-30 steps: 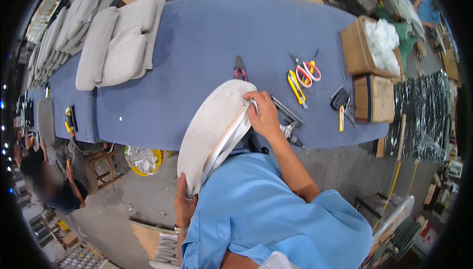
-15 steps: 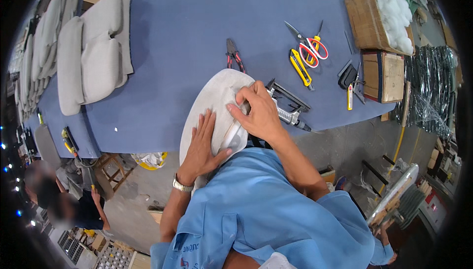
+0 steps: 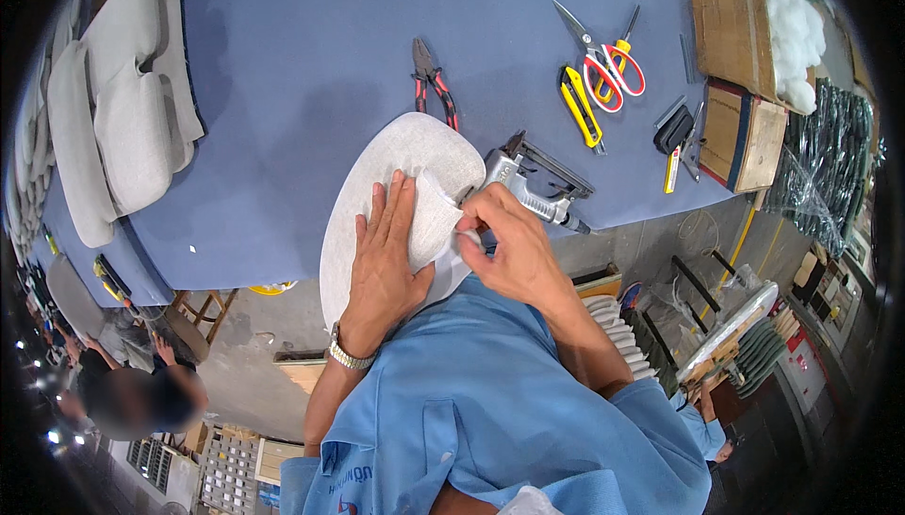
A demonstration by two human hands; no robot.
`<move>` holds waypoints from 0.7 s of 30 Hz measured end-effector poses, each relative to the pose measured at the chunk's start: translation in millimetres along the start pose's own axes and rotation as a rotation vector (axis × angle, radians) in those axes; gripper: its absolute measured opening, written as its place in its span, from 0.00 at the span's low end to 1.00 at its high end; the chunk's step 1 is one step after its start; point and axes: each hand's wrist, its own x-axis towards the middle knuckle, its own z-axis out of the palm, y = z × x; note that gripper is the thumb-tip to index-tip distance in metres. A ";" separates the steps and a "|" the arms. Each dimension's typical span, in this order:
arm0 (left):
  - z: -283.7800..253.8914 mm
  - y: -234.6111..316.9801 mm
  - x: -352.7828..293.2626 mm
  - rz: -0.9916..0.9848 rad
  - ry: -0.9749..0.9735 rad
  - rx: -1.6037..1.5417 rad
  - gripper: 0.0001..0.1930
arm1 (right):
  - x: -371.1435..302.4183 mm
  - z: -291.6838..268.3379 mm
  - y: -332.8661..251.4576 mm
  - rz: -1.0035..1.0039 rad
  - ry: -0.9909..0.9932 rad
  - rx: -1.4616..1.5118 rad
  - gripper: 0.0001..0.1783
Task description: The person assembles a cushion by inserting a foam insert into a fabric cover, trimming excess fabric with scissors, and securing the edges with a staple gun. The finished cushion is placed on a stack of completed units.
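A rounded, light-grey fabric-covered pad lies at the table's near edge, against my shirt. My left hand, with a metal watch at its wrist, presses flat on it with fingers stretched out. Beside those fingers a loose fabric flap is folded over the pad, its white underside partly showing. My right hand pinches the flap's right edge between thumb and fingers. Just beyond my right hand rests a silver and black air stapler. Pliers with red-black handles lie past the pad's far end.
Scissors, a yellow utility knife and a yellow-handled screwdriver lie at right. Farther right stand a carton with white stuffing and a smaller box. Grey pads are piled at left. Another person works at lower left.
My right hand has moved down and right along the pad, drawing the fabric flap across the white part that showed before. My left hand stays pressed flat. The view has shifted slightly.
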 end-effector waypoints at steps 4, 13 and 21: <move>-4.6 5.7 3.2 -0.030 -0.033 0.013 0.57 | 7.3 -2.0 12.5 -0.029 0.011 0.098 0.09; -0.5 11.7 7.9 0.023 -0.033 0.073 0.57 | 8.8 16.5 6.9 -0.012 0.177 0.032 0.16; -17.1 4.2 9.7 0.030 -0.086 0.012 0.57 | 5.8 28.4 27.9 -0.076 0.139 0.479 0.16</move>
